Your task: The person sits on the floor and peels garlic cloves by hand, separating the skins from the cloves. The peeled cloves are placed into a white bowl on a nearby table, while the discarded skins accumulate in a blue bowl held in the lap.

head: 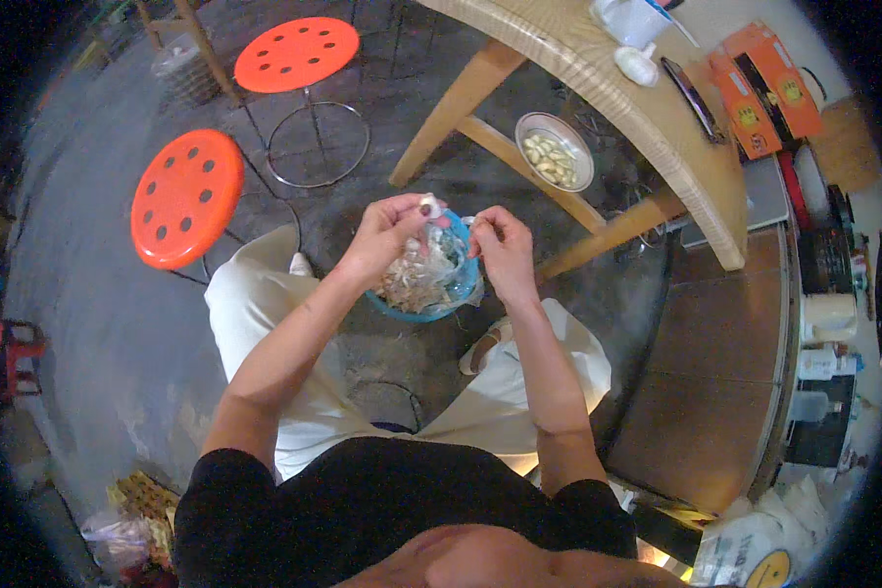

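Note:
Over a blue plastic bin (419,317) lined with a clear bag, my left hand (391,234) holds a whitish piece of garlic (432,206) between thumb and fingers. Pale garlic skins (404,285) fill much of the bin. My right hand (501,246), at the bin's right rim, pinches a small whitish bit (468,220), too small to tell what it is. Beyond my right hand, a bowl (584,181) of peeled garlic cloves (550,159) rests near the wooden crossbar under the table. A whole garlic bulb (637,65) lies on the tabletop.
A wooden table (595,81) with sturdy legs stands at the upper right, bearing a phone (692,101) and an orange box (764,88). Two orange round stools (187,198) stand at the upper left. A brown-fronted cabinet (713,353) is at my right.

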Demonstrator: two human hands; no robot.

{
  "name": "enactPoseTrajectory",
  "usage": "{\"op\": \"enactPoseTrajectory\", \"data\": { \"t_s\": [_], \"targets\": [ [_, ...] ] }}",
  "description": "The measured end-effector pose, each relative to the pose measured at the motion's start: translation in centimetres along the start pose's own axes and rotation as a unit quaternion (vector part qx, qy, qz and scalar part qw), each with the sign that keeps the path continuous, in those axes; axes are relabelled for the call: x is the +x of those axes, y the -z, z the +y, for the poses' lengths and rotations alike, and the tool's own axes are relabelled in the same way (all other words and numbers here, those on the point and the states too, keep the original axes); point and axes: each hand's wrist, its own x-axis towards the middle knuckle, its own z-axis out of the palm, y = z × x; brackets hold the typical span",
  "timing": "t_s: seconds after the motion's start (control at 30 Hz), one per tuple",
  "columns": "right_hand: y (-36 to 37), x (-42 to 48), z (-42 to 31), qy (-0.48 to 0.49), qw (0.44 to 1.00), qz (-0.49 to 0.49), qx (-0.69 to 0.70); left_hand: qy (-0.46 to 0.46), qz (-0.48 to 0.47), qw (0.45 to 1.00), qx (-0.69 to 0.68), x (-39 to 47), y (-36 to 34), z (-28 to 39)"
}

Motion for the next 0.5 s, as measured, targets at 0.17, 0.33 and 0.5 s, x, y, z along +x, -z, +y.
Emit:
{"op": "enactPoseTrajectory", "data": {
  "t_s": [0.17, 0.33, 0.5],
  "targets": [
    [-1.0, -0.3, 1.1, 0.022, 0.977, 0.003, -0.211, 0.002, 0.010, 1.000, 0.017, 0.4, -0.2, -0.2],
    [-1.5, -0.3, 2.3, 0.074, 0.973, -0.030, -0.217, -0.040, 0.006, 0.994, 0.098, 0.4, 0.1, -1.0],
    [-1.1, -0.3, -0.8, 0.060, 0.995, -0.013, -0.076, -0.067, 0.008, 0.983, 0.173, -0.3, -1.0, -0.7]
  ]
}}
